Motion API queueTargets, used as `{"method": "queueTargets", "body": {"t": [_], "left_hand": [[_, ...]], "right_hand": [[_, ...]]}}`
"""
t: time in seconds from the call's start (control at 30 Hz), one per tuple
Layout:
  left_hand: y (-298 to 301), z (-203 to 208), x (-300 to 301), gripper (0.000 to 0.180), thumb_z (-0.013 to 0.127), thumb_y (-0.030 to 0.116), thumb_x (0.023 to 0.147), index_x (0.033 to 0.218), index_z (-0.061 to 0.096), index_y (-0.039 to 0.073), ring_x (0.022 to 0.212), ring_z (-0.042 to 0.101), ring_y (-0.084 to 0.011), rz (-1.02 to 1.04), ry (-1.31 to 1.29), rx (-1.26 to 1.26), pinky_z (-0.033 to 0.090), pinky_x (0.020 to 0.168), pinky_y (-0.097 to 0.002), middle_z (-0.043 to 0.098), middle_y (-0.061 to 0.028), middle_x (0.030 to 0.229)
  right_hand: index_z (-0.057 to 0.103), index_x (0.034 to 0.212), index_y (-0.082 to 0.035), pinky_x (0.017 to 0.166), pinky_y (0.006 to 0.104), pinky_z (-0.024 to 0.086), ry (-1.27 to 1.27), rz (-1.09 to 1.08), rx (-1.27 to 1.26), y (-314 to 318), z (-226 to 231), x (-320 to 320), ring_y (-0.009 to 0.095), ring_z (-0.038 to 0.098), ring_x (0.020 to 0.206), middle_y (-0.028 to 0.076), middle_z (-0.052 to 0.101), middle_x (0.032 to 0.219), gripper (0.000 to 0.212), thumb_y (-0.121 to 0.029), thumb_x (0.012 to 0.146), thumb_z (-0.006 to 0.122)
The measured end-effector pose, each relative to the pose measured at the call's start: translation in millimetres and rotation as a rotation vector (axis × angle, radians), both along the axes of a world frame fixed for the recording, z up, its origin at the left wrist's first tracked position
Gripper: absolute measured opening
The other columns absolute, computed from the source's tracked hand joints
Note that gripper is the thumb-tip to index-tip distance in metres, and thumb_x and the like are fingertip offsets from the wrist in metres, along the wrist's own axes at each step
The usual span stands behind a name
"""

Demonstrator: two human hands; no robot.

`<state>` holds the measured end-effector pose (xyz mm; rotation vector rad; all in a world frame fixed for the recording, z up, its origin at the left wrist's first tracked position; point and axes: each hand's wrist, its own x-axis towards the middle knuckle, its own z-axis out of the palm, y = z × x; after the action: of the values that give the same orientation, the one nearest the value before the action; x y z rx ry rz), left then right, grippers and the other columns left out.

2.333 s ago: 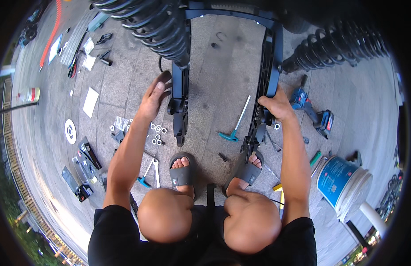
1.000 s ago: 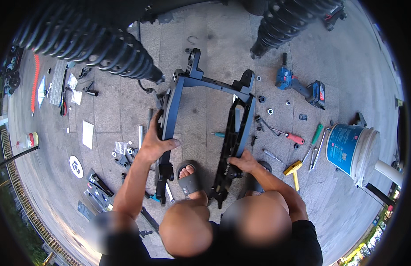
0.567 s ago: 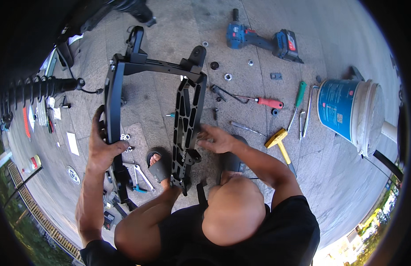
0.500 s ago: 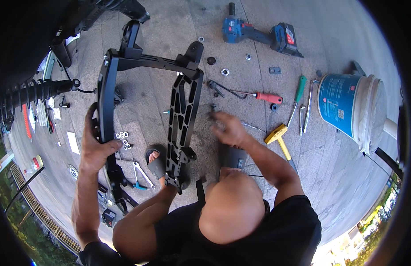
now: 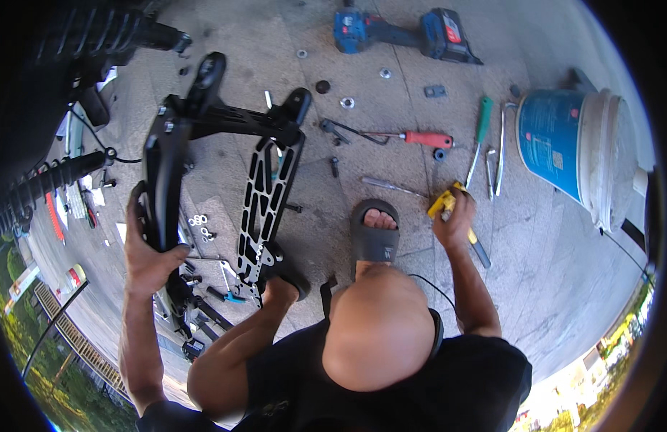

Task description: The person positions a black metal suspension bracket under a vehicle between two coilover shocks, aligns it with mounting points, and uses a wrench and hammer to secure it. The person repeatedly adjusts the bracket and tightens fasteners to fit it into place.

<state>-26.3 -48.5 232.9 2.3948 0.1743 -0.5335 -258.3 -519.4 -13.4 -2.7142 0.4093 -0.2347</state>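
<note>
Frame (image 5: 236, 121), black, U-shaped — gripped by the left hand (image 5: 148, 261) on its left beam, thumb on the inner side, fingers round the outer; crossbar beyond the hand, pierced right beam well apart from it. Hammer (image 5: 439, 204), yellow head, handle yellow with a grey end — right hand (image 5: 457, 219) curled closed about the head, handle slanting out below the hand to the right; whether raised off the paving (image 5: 549, 259), cannot tell. Near the right hand: red screwdriver (image 5: 428, 139); green screwdriver (image 5: 485, 119). Farther off: power tool (image 5: 398, 32), blue and black, red label with pale marks on its battery. To the right: bucket (image 5: 551, 144), white rim, blue side printed with pale lines, reddish spots and a square code, lettering too small to read
</note>
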Motion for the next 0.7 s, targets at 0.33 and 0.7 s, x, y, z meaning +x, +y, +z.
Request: {"method": "queueTargets", "body": {"t": [0.33,0.7], "left_hand": [[-23.4,-5.7,-4.6,0.107,0.078,0.011,0.050,0.148,0.034,0.011,0.111,0.058,-0.0360,-0.350,-0.144,0.234,0.049,0.099,-0.0430,0.048,-0.0201,0.127],[-28.6,-7.0,-22.6,0.101,0.076,0.012,0.051,0.145,0.040,0.011,0.114,0.059,-0.0388,-0.250,-0.149,0.239,0.049,0.100,-0.0444,0.050,-0.0220,0.126]], "right_hand": [[0.053,0.115,-0.001,0.071,0.0474,0.049,0.256,0.101,0.259,-39.2,25.2,-39.0,0.043,0.058,0.082,0.023,0.058,0.094,0.032,0.000,0.084,0.058],[0.047,0.143,-0.013,0.080,0.0464,0.052,0.134,0.414,0.457,77.4,87.6,164.9,0.044,0.063,0.095,0.026,0.063,0.106,0.055,-0.003,0.090,0.056]]}}
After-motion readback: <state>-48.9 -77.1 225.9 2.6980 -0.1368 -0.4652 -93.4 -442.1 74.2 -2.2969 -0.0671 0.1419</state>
